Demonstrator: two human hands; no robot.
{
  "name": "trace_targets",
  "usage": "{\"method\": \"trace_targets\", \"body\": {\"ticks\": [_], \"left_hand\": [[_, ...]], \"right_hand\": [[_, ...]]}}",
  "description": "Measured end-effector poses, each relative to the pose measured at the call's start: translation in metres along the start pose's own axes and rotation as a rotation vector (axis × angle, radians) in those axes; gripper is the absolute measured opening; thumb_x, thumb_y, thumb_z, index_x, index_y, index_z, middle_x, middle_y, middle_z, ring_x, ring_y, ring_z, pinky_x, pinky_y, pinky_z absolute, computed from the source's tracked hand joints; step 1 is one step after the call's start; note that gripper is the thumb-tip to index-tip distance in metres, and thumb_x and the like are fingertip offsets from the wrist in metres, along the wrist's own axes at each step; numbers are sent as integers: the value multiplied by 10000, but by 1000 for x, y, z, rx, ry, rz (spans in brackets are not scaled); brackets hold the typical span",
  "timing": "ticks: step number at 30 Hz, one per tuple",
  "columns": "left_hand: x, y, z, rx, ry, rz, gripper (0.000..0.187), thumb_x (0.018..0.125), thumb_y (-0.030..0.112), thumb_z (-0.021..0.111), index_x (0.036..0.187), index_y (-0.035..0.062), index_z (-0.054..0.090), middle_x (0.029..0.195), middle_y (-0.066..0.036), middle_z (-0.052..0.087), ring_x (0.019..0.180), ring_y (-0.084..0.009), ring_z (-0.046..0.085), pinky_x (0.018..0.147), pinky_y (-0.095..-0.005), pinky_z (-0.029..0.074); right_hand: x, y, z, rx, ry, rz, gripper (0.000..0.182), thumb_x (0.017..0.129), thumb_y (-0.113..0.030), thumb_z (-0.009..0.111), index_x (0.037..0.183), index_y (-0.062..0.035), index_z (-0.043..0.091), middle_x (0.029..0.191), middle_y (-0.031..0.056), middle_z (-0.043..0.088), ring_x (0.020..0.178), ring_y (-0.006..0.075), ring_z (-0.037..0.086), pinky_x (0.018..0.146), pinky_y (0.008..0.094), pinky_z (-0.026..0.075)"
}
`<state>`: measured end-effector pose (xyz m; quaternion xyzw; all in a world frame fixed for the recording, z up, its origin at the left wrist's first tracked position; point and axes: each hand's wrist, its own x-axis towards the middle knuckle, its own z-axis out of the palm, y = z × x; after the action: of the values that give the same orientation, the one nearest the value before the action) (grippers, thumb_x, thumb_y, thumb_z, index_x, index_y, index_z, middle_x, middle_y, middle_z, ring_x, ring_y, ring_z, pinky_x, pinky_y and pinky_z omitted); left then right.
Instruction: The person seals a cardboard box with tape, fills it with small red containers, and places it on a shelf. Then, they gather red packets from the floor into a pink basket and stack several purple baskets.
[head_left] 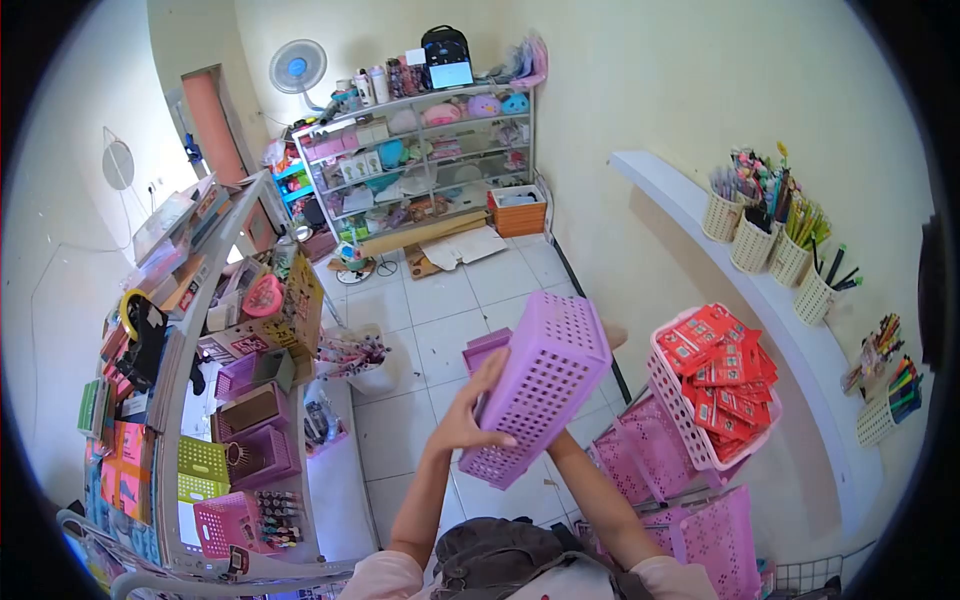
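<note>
A purple perforated plastic basket (545,385) is tilted up in front of me, its holed sides facing me. My left hand (472,412) grips its left side, thumb across the near face and fingers along the edge. Behind the basket runs my right forearm; only a blurred bit of my right hand (614,335) shows past the basket's right edge, its fingers mostly hidden. Another purple plastic piece (484,350) peeks out behind the basket on the left, mostly covered.
On the right, a pink basket (665,385) of red packets tops a pink rack (715,535). A white wall shelf (670,195) carries pen holders. Crowded shelving (235,215) lines the left, near a white bucket (375,375). A glass display case (420,160) stands at the back.
</note>
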<state>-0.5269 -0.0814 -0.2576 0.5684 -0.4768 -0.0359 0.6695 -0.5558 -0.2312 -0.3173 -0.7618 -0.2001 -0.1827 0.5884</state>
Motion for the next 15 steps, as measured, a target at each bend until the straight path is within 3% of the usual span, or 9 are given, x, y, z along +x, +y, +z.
{"method": "trace_targets", "body": {"ticks": [4,9,11,12,14,15], "left_hand": [[-4,5,7,73,87,-47,1015,423,314,777,1274,39,297,1313,-201,258,1225,-317,235,990,-399,177],[-8,-8,6,52,139,-95,1003,422,318,777,1269,48,312,1298,-224,271,1211,-332,258,983,-405,196],[-7,-6,1,47,158,-95,996,420,321,778,1265,54,323,1289,-234,279,1207,-337,265,981,-407,201],[-4,-1,-3,151,134,-47,994,415,330,779,1262,65,334,1284,-243,281,1202,-346,269,977,-409,208],[2,11,-8,311,37,-11,940,436,380,762,1256,142,368,1276,-268,267,1182,-378,285,971,-417,217],[2,17,-4,307,35,-15,940,436,380,762,1256,142,368,1276,-268,267,1182,-378,285,971,-417,217]], "right_hand": [[6,33,-6,-129,-13,137,500,825,-328,460,1242,-96,310,1207,71,402,1095,224,397,930,363,313],[-2,-35,-3,-528,8,193,451,830,-248,459,1229,-87,325,1198,106,397,1058,234,430,906,350,345],[-6,-45,10,115,227,766,454,818,-234,476,1223,-83,337,1207,104,390,1064,238,422,906,348,347],[-19,-19,14,117,228,767,454,818,-234,476,1223,-83,337,1207,104,390,1064,238,422,906,348,347],[-44,38,23,-55,-84,388,469,805,-229,504,1221,-81,347,1211,100,389,1071,238,414,926,343,328],[-53,51,23,-54,-82,394,469,805,-229,504,1221,-81,347,1211,100,389,1071,238,414,926,343,328]]}}
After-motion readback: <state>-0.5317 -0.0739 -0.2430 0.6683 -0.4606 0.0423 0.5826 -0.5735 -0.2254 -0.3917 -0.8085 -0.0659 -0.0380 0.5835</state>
